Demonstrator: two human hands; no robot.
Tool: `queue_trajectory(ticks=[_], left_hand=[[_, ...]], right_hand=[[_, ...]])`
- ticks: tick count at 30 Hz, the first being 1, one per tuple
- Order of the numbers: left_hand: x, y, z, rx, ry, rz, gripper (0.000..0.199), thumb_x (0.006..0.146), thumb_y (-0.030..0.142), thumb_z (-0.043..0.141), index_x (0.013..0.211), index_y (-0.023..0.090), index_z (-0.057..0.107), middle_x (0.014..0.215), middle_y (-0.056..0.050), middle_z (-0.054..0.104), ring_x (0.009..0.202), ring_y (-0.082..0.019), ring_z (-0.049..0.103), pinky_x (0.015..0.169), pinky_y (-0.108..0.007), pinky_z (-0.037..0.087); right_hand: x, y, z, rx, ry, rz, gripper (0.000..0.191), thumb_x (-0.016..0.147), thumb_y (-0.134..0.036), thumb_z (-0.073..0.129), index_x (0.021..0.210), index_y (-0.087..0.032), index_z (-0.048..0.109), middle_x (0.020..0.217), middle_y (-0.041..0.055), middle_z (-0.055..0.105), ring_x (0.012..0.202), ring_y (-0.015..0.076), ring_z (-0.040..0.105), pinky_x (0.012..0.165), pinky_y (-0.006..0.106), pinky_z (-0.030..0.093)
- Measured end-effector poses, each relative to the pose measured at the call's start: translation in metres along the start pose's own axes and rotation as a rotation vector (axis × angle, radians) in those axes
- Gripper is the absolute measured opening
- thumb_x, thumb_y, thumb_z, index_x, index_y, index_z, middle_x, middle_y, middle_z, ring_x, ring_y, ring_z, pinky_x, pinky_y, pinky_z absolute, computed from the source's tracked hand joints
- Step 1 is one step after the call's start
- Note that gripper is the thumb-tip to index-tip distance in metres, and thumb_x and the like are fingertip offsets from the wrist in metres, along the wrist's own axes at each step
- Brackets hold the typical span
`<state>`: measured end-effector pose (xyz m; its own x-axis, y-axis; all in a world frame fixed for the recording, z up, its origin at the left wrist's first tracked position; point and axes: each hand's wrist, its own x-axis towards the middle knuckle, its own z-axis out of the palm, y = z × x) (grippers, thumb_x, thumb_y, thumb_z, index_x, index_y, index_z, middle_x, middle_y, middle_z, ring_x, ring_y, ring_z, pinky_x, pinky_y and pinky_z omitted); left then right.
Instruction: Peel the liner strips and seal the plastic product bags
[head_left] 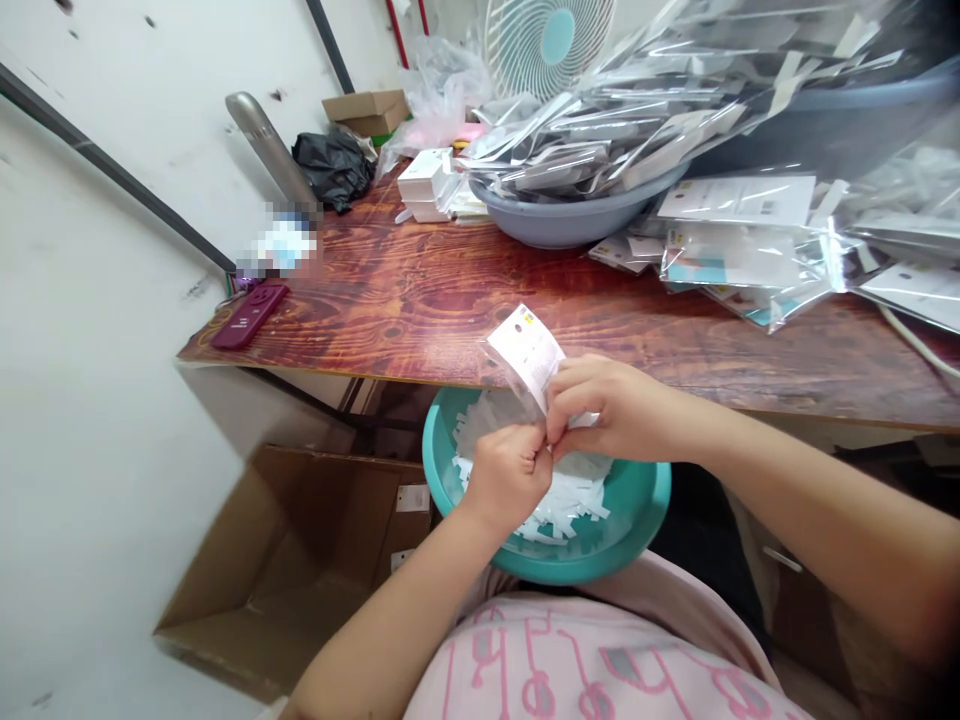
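Note:
A clear plastic packet with a white printed card (527, 345) tilts up above the teal basin (435, 440). My right hand (600, 405) pinches its lower right edge. Closed tightly, my left hand (510, 475) meets the right fingertips at the packet's lower end; the piece between the fingers is mostly hidden. Below both hands, the basin sits at my lap, holding many white paper strips (551, 515) and some clear film.
On the wooden table (375, 300) stands a grey-blue basin (540, 222) heaped with clear packets. More card packets (742, 255) lie to its right. A maroon phone-like object (251, 317) rests at the left corner. An open cardboard box (300, 540) is on the floor; a fan (555, 40) stands behind.

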<state>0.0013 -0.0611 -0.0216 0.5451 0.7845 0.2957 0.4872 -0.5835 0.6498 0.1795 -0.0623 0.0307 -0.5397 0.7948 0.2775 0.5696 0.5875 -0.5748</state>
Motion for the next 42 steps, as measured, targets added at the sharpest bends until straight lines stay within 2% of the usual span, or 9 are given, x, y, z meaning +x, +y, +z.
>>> queue_trajectory(ticks=[8, 18, 26, 29, 32, 34, 35, 38, 42], left_hand=[[0.001, -0.001, 0.001, 0.024, 0.037, 0.017, 0.021, 0.077, 0.011, 0.049, 0.061, 0.020, 0.057, 0.057, -0.002, 0.063, 0.054, -0.013, 0.054, 0.055, -0.023, 0.038], [0.001, -0.005, -0.001, 0.003, 0.068, -0.030, 0.023, 0.081, 0.015, 0.049, 0.060, 0.019, 0.058, 0.057, -0.002, 0.062, 0.053, -0.013, 0.053, 0.055, -0.023, 0.038], [0.003, -0.006, -0.001, -0.348, 0.072, -0.299, 0.018, 0.082, 0.022, 0.053, 0.083, 0.021, 0.071, 0.075, -0.003, 0.072, 0.070, -0.017, 0.067, 0.067, -0.026, 0.050], [0.006, -0.007, -0.003, -0.705, 0.108, -0.503, 0.019, 0.080, 0.031, 0.059, 0.087, 0.018, 0.071, 0.073, -0.004, 0.072, 0.069, -0.020, 0.070, 0.068, -0.030, 0.055], [0.012, -0.006, -0.007, -0.872, 0.209, -0.614, 0.023, 0.076, 0.036, 0.066, 0.081, 0.014, 0.070, 0.068, -0.005, 0.071, 0.063, -0.020, 0.070, 0.065, -0.031, 0.057], [0.016, -0.005, -0.010, -0.889, 0.278, -0.626, 0.026, 0.074, 0.037, 0.068, 0.079, 0.012, 0.069, 0.068, -0.006, 0.072, 0.062, -0.020, 0.070, 0.064, -0.031, 0.058], [0.017, -0.005, -0.011, -0.890, 0.302, -0.625, 0.027, 0.074, 0.038, 0.069, 0.078, 0.011, 0.069, 0.068, -0.006, 0.072, 0.061, -0.020, 0.070, 0.064, -0.031, 0.058], [0.018, -0.003, -0.013, -0.887, 0.341, -0.612, 0.027, 0.073, 0.039, 0.069, 0.074, 0.012, 0.068, 0.067, -0.006, 0.072, 0.060, -0.020, 0.070, 0.064, -0.031, 0.058], [0.015, 0.000, -0.012, -0.882, 0.343, -0.590, 0.025, 0.074, 0.039, 0.069, 0.073, 0.013, 0.069, 0.066, -0.004, 0.072, 0.059, -0.019, 0.070, 0.063, -0.030, 0.059]], right_hand=[[0.010, -0.008, -0.003, -0.194, -0.123, -0.052, 0.013, 0.075, -0.015, 0.065, 0.064, -0.019, 0.062, 0.068, -0.0003, 0.060, 0.077, 0.0157, 0.051, 0.074, 0.032, 0.032], [0.013, 0.003, 0.004, -0.052, -0.123, -0.104, 0.013, 0.076, -0.009, 0.057, 0.066, -0.017, 0.057, 0.071, 0.0015, 0.055, 0.074, 0.0144, 0.048, 0.070, 0.030, 0.035], [0.000, 0.004, -0.005, 0.227, -0.048, -0.054, 0.009, 0.081, -0.017, 0.059, 0.072, -0.018, 0.059, 0.082, 0.0045, 0.058, 0.082, 0.0155, 0.054, 0.074, 0.031, 0.044], [-0.022, -0.008, -0.019, 0.428, 0.127, 0.077, 0.007, 0.080, -0.017, 0.061, 0.075, -0.021, 0.060, 0.079, 0.0032, 0.064, 0.075, 0.0158, 0.060, 0.068, 0.031, 0.048], [-0.045, -0.019, -0.024, 0.653, 0.649, 0.145, 0.012, 0.074, -0.017, 0.069, 0.072, -0.025, 0.061, 0.068, -0.0012, 0.062, 0.059, 0.0134, 0.060, 0.053, 0.027, 0.047], [-0.053, -0.022, -0.013, 0.770, 0.821, 0.178, 0.014, 0.071, -0.019, 0.072, 0.071, -0.028, 0.061, 0.063, -0.0038, 0.061, 0.051, 0.0118, 0.057, 0.047, 0.025, 0.046], [-0.055, -0.021, -0.003, 0.787, 0.737, 0.219, 0.013, 0.071, -0.020, 0.072, 0.073, -0.029, 0.063, 0.065, -0.0038, 0.063, 0.052, 0.0123, 0.059, 0.047, 0.025, 0.047], [-0.055, -0.012, 0.030, 0.562, 0.112, 0.356, 0.018, 0.075, -0.020, 0.064, 0.091, -0.027, 0.068, 0.092, 0.0029, 0.071, 0.073, 0.0170, 0.067, 0.061, 0.028, 0.053], [-0.053, 0.001, 0.047, 0.135, 0.082, 0.332, 0.009, 0.079, -0.024, 0.060, 0.075, -0.020, 0.066, 0.068, 0.0018, 0.066, 0.061, 0.0130, 0.058, 0.058, 0.025, 0.044]])
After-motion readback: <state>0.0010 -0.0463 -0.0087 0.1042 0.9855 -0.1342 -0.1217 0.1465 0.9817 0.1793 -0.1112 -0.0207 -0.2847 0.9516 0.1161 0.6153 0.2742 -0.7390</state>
